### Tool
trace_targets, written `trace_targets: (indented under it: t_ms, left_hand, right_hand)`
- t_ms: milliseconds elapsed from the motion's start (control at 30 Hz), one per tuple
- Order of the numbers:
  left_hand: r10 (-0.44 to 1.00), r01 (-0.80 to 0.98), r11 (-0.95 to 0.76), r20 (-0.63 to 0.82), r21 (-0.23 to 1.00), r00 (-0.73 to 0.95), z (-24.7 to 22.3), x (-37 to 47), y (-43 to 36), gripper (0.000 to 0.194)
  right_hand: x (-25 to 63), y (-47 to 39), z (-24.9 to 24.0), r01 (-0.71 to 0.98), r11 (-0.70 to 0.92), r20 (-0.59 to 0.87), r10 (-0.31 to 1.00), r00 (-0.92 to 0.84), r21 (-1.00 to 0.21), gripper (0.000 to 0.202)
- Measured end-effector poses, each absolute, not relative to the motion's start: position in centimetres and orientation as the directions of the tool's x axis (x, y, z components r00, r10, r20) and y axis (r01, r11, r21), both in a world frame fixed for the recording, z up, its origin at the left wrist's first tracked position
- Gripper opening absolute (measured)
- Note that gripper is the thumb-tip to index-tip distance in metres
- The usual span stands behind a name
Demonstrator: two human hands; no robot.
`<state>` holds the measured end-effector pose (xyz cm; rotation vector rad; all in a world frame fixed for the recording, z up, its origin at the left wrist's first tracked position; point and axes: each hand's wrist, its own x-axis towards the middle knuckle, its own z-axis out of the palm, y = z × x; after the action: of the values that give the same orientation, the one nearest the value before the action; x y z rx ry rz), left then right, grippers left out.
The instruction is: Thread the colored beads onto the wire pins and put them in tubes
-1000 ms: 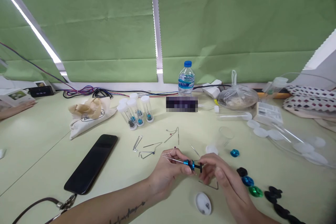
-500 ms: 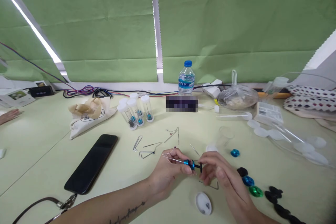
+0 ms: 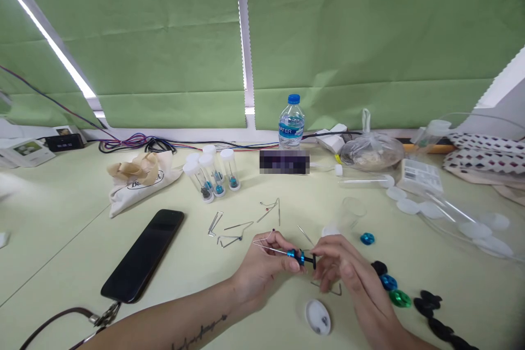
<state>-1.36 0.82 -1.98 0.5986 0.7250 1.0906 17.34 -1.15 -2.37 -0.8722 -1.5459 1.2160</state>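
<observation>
Between the thumb and fingers of my left hand is a small blue-and-black metal piece. A thin bent wire sticks out of it to the left. My right hand is closed at the piece's black disc end, fingertips against it. Below the right fingers lies a bent metal rod, partly hidden. A white round cap holding tiny dark parts sits nearer to me. Several bent metal rods lie beyond my left hand.
Capped clear tubes stand at the back, near a water bottle. A phone and a cloth bag lie left. Blue, green and black discs lie right. Tubes and white caps sit farther right.
Another person's hand at the far left edge has pulled away, leaving a pale blur there. The fingers of my right hand have shifted slightly at the black end; my left hand stays put.
</observation>
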Motion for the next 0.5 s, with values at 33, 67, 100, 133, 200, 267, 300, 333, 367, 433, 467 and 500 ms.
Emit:
trace_targets:
  t_ms: [33,67,100,133,200,267,300,333,367,433,467,500]
  left_hand:
    - [0.933,-0.571,0.350,-0.224,0.742,0.281,-1.93,-1.35,0.82,0.028]
    - [0.934,-0.571,0.349,-0.222,0.743,0.281,-1.87,-1.33,0.81,0.028]
    - [0.934,-0.569,0.347,-0.221,0.745,0.281,-1.82,-1.31,0.79,0.027]
    - [0.935,-0.565,0.345,-0.220,0.749,0.279,-1.76,-1.29,0.76,0.027]
    - [0.938,-0.555,0.338,-0.221,0.760,0.269,-1.67,-1.23,0.70,0.028]
    - [0.942,-0.550,0.329,-0.224,0.768,0.250,-1.60,-1.15,0.61,0.029]
    - [0.945,-0.552,0.323,-0.225,0.769,0.239,-1.57,-1.12,0.56,0.030]
    - [0.947,-0.554,0.318,-0.225,0.769,0.231,-1.55,-1.09,0.51,0.030]
    - [0.948,-0.557,0.314,-0.224,0.769,0.225,-1.53,-1.06,0.46,0.030]
    - [0.952,-0.561,0.303,-0.212,0.770,0.222,-1.56,-1.01,0.38,0.030]
    - [0.953,-0.562,0.298,-0.204,0.771,0.225,-1.60,-0.99,0.35,0.030]
    - [0.954,-0.565,0.293,-0.193,0.771,0.231,-1.65,-0.97,0.33,0.029]
  right_hand:
    - [17.34,-1.14,-2.37,-0.019,0.250,0.245,0.928,-0.281,-0.968,0.034]
    - [17.33,-1.13,-2.37,-0.018,0.251,0.246,0.931,-0.271,-0.968,0.033]
    - [17.33,-1.12,-2.35,-0.017,0.253,0.248,0.931,-0.268,-0.967,0.033]
    - [17.34,-1.10,-2.32,-0.014,0.251,0.246,0.930,-0.272,-0.968,0.034]
    - [17.35,-1.09,-2.26,-0.005,0.247,0.238,0.927,-0.289,-0.969,0.036]
    - [17.38,-1.11,-2.23,0.002,0.245,0.234,0.929,-0.287,-0.970,0.036]
    - [17.39,-1.14,-2.24,0.008,0.245,0.233,0.933,-0.275,-0.970,0.035]
    - [17.40,-1.16,-2.26,0.019,0.243,0.229,0.936,-0.268,-0.970,0.034]
    - [17.41,-1.18,-2.30,0.036,0.236,0.219,0.939,-0.265,-0.971,0.032]
    - [17.39,-1.17,-2.38,0.090,0.199,0.168,0.947,-0.274,-0.976,0.027]
    - [17.36,-1.12,-2.41,0.121,0.181,0.141,0.950,-0.280,-0.976,0.025]
    - [17.32,-1.04,-2.42,0.148,0.173,0.125,0.950,-0.288,-0.974,0.023]
